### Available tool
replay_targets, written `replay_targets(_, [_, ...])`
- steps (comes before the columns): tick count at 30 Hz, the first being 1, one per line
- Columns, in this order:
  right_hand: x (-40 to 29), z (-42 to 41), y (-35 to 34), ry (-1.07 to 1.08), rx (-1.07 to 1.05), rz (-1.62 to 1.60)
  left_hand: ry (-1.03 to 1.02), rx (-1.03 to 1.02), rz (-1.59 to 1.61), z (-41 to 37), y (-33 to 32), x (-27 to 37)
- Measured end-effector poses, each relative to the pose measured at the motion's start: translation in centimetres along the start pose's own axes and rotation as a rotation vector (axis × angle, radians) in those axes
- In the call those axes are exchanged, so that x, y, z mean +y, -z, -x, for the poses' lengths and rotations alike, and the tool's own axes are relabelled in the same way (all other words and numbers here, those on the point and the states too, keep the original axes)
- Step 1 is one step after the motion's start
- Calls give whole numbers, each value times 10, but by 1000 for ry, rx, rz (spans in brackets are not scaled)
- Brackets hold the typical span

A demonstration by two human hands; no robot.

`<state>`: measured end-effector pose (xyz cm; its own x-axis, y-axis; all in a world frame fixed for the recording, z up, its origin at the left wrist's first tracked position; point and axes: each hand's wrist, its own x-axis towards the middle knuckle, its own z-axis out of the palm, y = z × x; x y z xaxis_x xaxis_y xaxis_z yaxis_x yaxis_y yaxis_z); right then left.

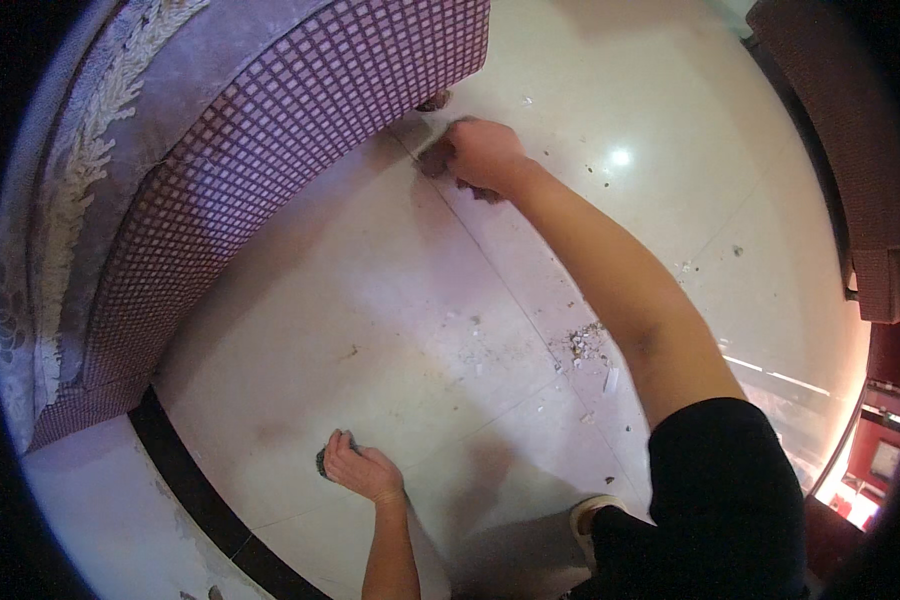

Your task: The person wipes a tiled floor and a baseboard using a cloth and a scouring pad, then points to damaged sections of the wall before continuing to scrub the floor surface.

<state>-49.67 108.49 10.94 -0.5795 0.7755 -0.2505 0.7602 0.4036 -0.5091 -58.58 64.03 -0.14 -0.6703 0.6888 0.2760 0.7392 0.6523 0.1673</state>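
My right hand (484, 150) is at the upper middle, just off the floor-side edge of the checked sofa (270, 135). It is closed on a dark brown bunched thing (436, 156), perhaps a cloth or a brush; blur hides its kind. More of the dark stuff (484, 193) shows below the hand. My left hand (364, 465), at the lower middle over the pale tiled floor (330, 315), has its fingers curled round a dark grey-green wad (321, 461), which looks like a scouring pad. Small white and brown debris (586, 341) lies on the floor beside my right forearm.
A fringed cover (82, 172) drapes over the sofa. A brown upholstered seat (847, 112) stands at the right. A black skirting strip (202, 480) runs along the white wall (112, 510) at lower left. My shoe (589, 517) rests near the bottom. Scattered crumbs dot the tiles.
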Motion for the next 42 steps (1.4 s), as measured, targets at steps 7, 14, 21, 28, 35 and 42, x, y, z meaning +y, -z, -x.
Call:
replay_targets(7, [68, -33, -14, 47, 380, 195, 26, -38, -10, 4, -5, -6])
replay_targets(14, [69, -71, -68, 71, 513, 491, -26, -35, 10, -2, -1, 4])
replay_targets(21, [36, -85, -110, 406, 580, 468, 11, -55, 3, 0, 2, -4])
replay_targets(28, [30, -113, -109, 158, 475, 582, -13, -41, 7, -5, 1, 4])
replay_targets(35, [40, -43, -109, 436, 765, 534, 14, -34, 42, -1, 2, -6])
replay_targets(42, [9, -85, -105, 308, 427, 633, 26, -49, 16, 1, 1, -5])
